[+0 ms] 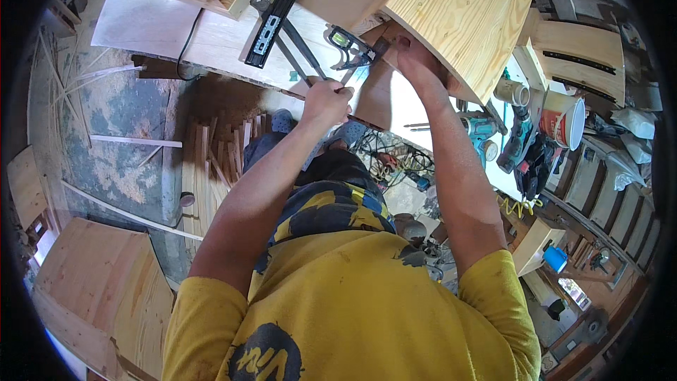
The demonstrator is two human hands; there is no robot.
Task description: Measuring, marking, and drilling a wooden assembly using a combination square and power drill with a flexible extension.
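My left hand (326, 104) is closed at the bench's near edge, beside the handle ends of a long dark pair of pincers (300, 48). A combination square (348, 48) with a green level vial lies close by, its blade running toward that hand; what the fingers hold is unclear. A black drawer slide (281, 14) lies across the pincers. My right hand (417, 58) reaches in under the pale panel of a wooden box (465, 10). Its fingers are mostly hidden by shadow and the box side.
Teal power drills (481, 130), a tin can (511, 92) and a white-and-red bucket (562, 120) stand at the right. A drawer with black slides (578, 60) is beyond them. Wood strips (226, 148) lie below the bench; a wooden panel (106, 289) sits lower left. Tangled cables (388, 162) cover the floor.
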